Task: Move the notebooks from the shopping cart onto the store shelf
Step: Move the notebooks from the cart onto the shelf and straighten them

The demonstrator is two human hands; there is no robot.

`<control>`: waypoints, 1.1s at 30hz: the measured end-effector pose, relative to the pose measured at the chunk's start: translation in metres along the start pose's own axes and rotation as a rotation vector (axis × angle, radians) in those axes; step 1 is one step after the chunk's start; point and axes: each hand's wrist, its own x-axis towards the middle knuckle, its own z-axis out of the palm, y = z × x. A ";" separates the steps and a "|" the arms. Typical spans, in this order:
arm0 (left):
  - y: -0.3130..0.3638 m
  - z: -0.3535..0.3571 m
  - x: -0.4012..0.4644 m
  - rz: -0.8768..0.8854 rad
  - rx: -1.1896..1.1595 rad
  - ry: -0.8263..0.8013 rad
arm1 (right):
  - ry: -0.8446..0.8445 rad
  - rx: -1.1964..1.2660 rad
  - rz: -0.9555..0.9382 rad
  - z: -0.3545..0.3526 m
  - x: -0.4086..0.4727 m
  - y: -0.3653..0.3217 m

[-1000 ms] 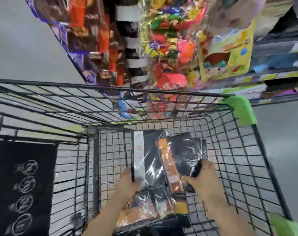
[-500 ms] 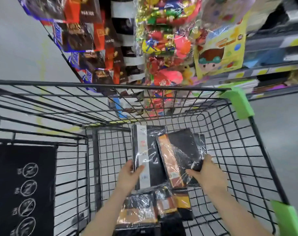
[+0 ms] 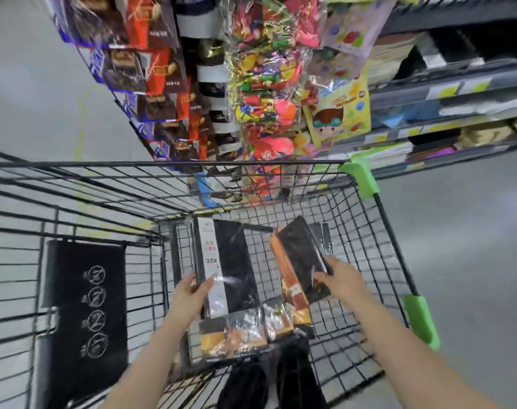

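— Where are the hands?

— Both are inside the cart (image 3: 366, 219). The left hand (image 3: 189, 296) grips a black notebook (image 3: 230, 267) by its lower left corner, thumb across the white strip on the cover, fingers behind. The notebook stands tilted up, its top toward the far end of the basket.

— And the right?

— The right hand (image 3: 342, 280) clasps a bundle (image 3: 300, 261) of black and orange notebooks in clear wrap. It holds the bundle's right edge, thumb on the front cover, fingers curled behind. That bundle is also lifted and tilted, leaning left at the top.

— Do the two loads touch?

— No. They are apart, with bare cart mesh showing between them higher up. Lower down their bottom edges come near each other.

— Anything left in the basket?

— Yes. A wrapped pack (image 3: 233, 338) of black and orange notebooks lies on the cart floor just under both hands, between the forearms. How many it holds I cannot tell.

— Where is the shelf?

— The shelf (image 3: 446, 93) runs along the upper right, beyond the cart's green corner guard (image 3: 360, 178), well apart from both hands. Stacked paper goods already sit on it. Hanging snack bags (image 3: 151, 69) fill the rack ahead.
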 end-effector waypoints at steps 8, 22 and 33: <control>0.072 -0.026 -0.075 0.129 0.067 -0.112 | 0.040 0.160 -0.088 -0.076 -0.067 0.013; 0.194 0.187 -0.206 0.284 -0.104 -0.095 | 0.025 0.458 -0.281 -0.253 -0.066 0.198; 0.264 0.344 -0.219 0.248 -0.111 -0.103 | 0.073 0.662 -0.150 -0.396 -0.024 0.332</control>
